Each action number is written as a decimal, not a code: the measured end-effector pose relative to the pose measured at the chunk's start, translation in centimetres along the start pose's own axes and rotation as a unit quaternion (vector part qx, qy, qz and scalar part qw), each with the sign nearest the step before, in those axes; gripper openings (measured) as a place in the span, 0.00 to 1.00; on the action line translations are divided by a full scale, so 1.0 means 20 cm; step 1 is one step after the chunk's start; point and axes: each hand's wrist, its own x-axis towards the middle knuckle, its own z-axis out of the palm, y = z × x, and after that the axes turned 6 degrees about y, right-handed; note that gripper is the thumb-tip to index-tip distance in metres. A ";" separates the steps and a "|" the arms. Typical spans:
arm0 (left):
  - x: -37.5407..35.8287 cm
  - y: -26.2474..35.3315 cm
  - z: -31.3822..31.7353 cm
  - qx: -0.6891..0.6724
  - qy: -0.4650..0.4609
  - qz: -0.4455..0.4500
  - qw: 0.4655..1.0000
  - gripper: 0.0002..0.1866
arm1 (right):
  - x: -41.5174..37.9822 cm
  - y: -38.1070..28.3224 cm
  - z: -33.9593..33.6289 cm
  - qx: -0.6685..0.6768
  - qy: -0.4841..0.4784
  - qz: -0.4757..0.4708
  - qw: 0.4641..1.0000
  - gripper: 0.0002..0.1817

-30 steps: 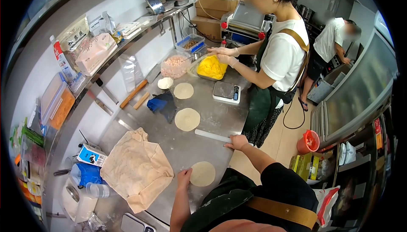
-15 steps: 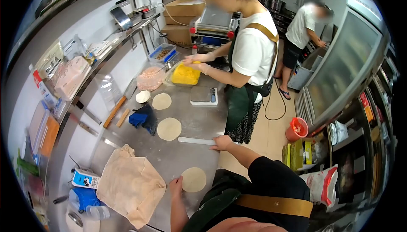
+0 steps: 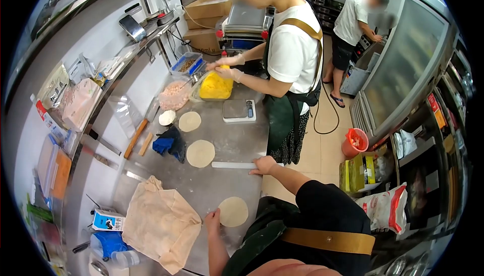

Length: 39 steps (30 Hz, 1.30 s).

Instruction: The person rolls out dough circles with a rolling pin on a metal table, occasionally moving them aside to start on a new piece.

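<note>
My right hand [image 3: 263,165] is closed around one end of a white rolling pin [image 3: 231,165], which lies across the steel table. Nearer to me, my left hand [image 3: 213,220] pinches the left edge of a flat dough round [image 3: 234,212]. Two more dough rounds lie beyond: one [image 3: 200,154] just past the pin, the other [image 3: 190,121] farther back. A crumpled blue and black cloth [image 3: 170,144] sits to their left. A beige cloth [image 3: 160,221] is spread left of my left hand.
A co-worker [image 3: 295,44] in gloves handles yellow filling [image 3: 216,85] at the table's far end. Near it are a pink filling bag [image 3: 174,96], a white bowl [image 3: 167,118] and a scale [image 3: 239,110]. A milk carton [image 3: 108,220] stands left; a red bin [image 3: 355,143] is on the floor.
The view has shifted slightly. Both hands keep their places, left at the near dough round, right on the rolling pin. The co-worker's hands have moved a little over the yellow filling.
</note>
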 end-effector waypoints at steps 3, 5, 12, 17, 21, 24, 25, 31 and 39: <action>-0.01 0.02 0.00 0.010 0.000 0.003 1.000 0.17 | 0.00 0.01 0.01 0.005 0.006 0.003 1.000 0.35; -0.01 0.01 0.00 0.013 0.002 0.010 1.000 0.17 | 0.00 0.00 0.00 -0.001 -0.004 0.005 1.000 0.34; 0.00 -0.02 0.00 -0.008 -0.006 0.007 1.000 0.17 | 0.01 0.01 0.02 -0.006 -0.008 -0.003 1.000 0.34; 0.02 -0.04 -0.02 0.029 -0.009 0.009 0.999 0.17 | 0.01 0.02 0.04 0.015 -0.013 0.006 1.000 0.35; 0.03 0.03 0.03 0.009 -0.013 0.012 1.000 0.17 | 0.02 0.05 0.06 -0.006 0.010 -0.028 1.000 0.35; -0.02 0.00 -0.02 -0.003 -0.021 -0.020 1.000 0.17 | 0.02 0.04 0.03 -0.002 -0.026 -0.012 1.000 0.35; 0.01 0.01 -0.02 -0.002 -0.026 -0.019 0.999 0.16 | 0.02 0.03 0.04 -0.003 -0.023 -0.009 1.000 0.35; 0.03 -0.01 -0.02 -0.008 -0.032 -0.050 0.998 0.16 | 0.00 0.02 -0.02 0.026 -0.035 0.003 0.999 0.32; -0.01 0.11 -0.02 0.001 -0.087 -0.081 0.993 0.20 | 0.00 0.03 -0.03 0.027 0.005 0.001 1.000 0.31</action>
